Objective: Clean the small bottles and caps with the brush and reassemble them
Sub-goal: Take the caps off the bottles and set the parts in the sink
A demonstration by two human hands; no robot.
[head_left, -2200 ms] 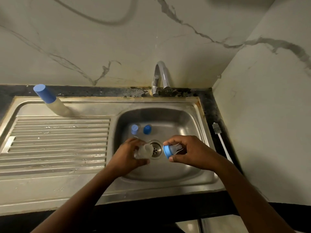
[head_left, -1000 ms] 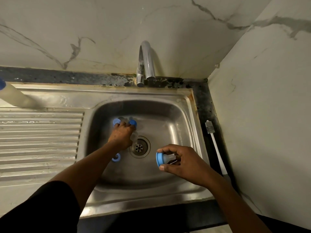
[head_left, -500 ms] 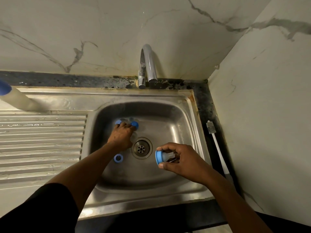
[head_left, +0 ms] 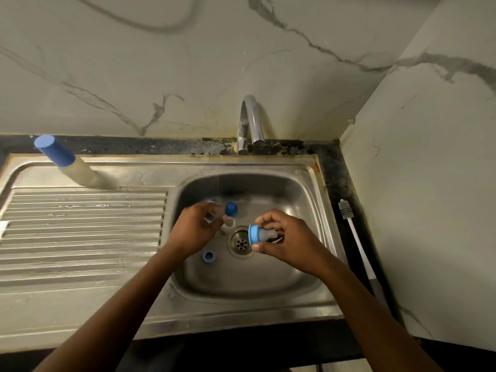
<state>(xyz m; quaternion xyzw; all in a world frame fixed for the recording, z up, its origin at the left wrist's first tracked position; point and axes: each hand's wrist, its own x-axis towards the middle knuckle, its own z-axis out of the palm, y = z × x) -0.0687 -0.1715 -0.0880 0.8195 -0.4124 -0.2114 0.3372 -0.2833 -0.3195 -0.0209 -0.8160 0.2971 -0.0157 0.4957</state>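
Both hands are over the steel sink basin. My right hand pinches a small clear piece fitted with a blue ring cap, just right of the drain. My left hand has its fingers curled round a small clear bottle; motion blur hides the details. A blue cap sits just behind that hand's fingertips. Below the left hand, a loose blue ring lies on the basin floor. The white bottle brush lies on the dark counter right of the sink.
A tall pale bottle with a blue cap stands at the back left of the ribbed drainboard. The chrome faucet curves over the basin's back edge. Marble walls close in behind and on the right.
My left hand has drawn back from the far side of the basin toward the drain, now with a clear bottle in it. The right hand keeps hold of its blue-capped piece. The camera tilted up slightly.
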